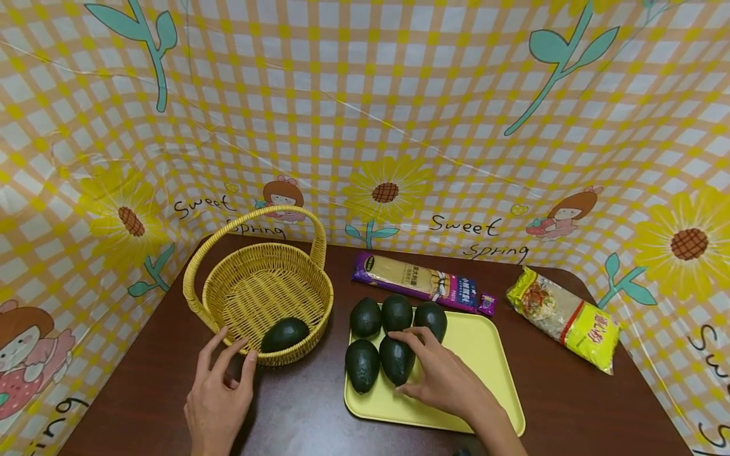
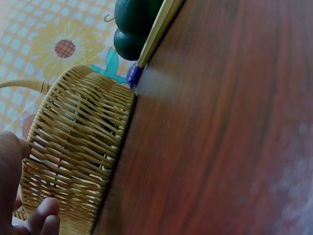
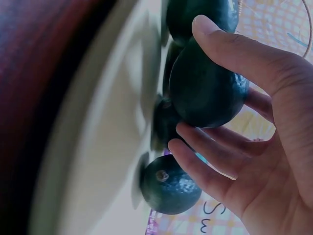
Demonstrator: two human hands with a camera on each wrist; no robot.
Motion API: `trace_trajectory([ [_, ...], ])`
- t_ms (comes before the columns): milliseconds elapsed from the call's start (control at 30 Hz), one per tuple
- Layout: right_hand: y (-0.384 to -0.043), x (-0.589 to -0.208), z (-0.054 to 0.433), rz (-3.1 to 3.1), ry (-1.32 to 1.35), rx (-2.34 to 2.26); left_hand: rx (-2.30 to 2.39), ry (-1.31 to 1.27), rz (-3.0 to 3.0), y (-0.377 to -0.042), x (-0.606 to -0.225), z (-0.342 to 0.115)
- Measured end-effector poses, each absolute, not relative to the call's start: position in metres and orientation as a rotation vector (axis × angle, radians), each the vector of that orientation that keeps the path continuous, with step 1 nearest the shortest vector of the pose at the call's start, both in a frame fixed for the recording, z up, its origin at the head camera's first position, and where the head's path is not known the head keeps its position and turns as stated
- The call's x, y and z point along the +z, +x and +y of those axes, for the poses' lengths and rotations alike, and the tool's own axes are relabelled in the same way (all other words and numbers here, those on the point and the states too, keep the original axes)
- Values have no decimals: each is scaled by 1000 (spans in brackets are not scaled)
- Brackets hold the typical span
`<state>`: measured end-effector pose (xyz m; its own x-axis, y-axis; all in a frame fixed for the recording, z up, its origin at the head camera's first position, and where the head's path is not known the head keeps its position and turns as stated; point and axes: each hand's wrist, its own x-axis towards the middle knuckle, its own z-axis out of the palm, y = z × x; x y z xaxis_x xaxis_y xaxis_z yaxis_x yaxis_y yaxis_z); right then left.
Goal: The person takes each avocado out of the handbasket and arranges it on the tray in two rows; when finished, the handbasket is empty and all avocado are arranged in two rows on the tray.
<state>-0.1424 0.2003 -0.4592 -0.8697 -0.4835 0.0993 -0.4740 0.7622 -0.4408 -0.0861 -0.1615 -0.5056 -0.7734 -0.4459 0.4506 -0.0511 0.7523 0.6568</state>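
Observation:
My right hand (image 1: pixel 441 377) grips a dark green avocado (image 1: pixel 396 360) at the front of the yellow tray (image 1: pixel 485 354). In the right wrist view the thumb lies along one side of this avocado (image 3: pixel 208 85) and fingertips are against the other. Several more avocados (image 1: pixel 365 318) sit around it on the tray's left half. To the left, my left hand (image 1: pixel 221 392) holds the front rim of a yellow wicker basket (image 1: pixel 268 256) with an arched handle. Inside the basket, near that rim, lies one avocado (image 1: pixel 285 334). The left wrist view shows fingers against the woven wall (image 2: pixel 78 142).
Behind the tray lies a purple pasta packet (image 1: pixel 410 278). A yellow and clear noodle packet (image 1: pixel 564 316) is at the right. The dark wooden table (image 1: pixel 302 411) meets a checked, flower-printed cloth (image 1: pixel 388 114) at the back and sides.

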Motion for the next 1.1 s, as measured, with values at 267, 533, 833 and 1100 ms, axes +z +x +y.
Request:
trace_trajectory([
  [267,-140,-469,202,2962,-836,-723,-856,356,-2318,-85,-506,-162],
  [533,-138,-472,203,2945,-816,-709,-859,361,-2331,-86,-506,-161],
  [833,-137,-473,203,2956,-819,-682,-855,367,-2341,-85,-507,-162],
  [1100,-137,-471,205,2979,-843,-652,-851,357,-2336,-86,-508,-162],
])
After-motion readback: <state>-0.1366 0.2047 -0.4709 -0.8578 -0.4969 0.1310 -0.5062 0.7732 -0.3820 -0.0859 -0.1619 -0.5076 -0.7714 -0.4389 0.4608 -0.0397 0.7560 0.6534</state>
